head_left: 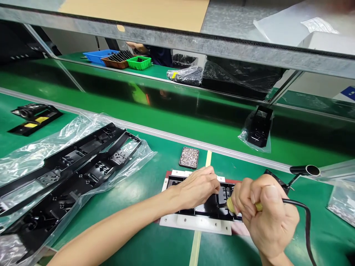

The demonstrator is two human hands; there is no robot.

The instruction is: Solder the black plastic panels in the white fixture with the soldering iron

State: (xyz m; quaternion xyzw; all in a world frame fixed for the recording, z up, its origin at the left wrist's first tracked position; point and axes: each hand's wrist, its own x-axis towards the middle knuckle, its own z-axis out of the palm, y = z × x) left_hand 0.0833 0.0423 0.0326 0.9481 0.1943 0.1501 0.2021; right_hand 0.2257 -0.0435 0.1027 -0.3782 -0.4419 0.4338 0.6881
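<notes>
In front of me a black plastic part lies in a white fixture on the green bench. My left hand reaches over the part with its fingers bent together and pointing down. Whatever the fingertips pinch is hidden. My right hand is closed round the yellow handle of a corded soldering iron, held low over the part's right side. Its tip is hard to make out. Behind the fixture sits a small square tray of tiny metal pieces.
Long black plastic parts lie on clear plastic bags at the left. A metal tube holder stands right of the fixture, and the iron's black cord hangs nearby. A metal shelf crosses above. Another person's hand shows beyond.
</notes>
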